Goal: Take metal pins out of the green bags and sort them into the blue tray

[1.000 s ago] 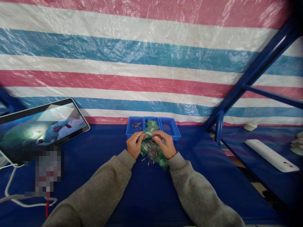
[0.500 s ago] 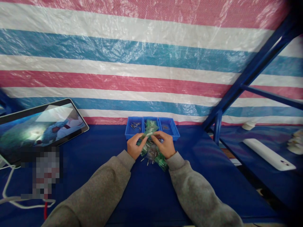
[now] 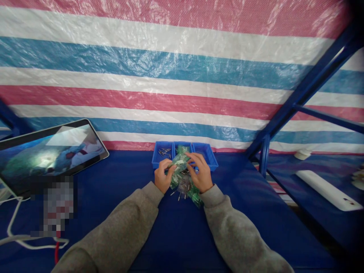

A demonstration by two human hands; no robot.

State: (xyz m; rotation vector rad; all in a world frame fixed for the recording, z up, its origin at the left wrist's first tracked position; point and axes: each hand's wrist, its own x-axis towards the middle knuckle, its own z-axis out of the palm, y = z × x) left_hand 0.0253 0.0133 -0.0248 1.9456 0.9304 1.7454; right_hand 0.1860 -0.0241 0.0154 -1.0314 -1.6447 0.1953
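A small green-tinted plastic bag [image 3: 179, 163] is pinched at its left side in my left hand [image 3: 164, 176]. My right hand [image 3: 201, 173] is just right of the bag, its thumb and fingers apart and nothing visible between them. Below my hands lies a pile of green plastic bags [image 3: 195, 195] and a clear bag [image 3: 184, 185] with thin metal pins. Just beyond my hands stands a blue three-part tray [image 3: 212, 157]. Its left compartment holds several metal pins [image 3: 164, 152]; crumpled green plastic shows in the middle one.
To the left a tablet [image 3: 54, 151] leans with its screen lit, white cables [image 3: 21, 242] in front of it. On the right are a blue metal frame [image 3: 264, 155], a long white device [image 3: 327, 189] and a white cap-like object [image 3: 303, 154]. A striped tarp [image 3: 182, 91] hangs behind.
My right hand has let go of the green bag and its fingers have spread apart. My left hand keeps its pinch on the bag. The view has shifted slightly.
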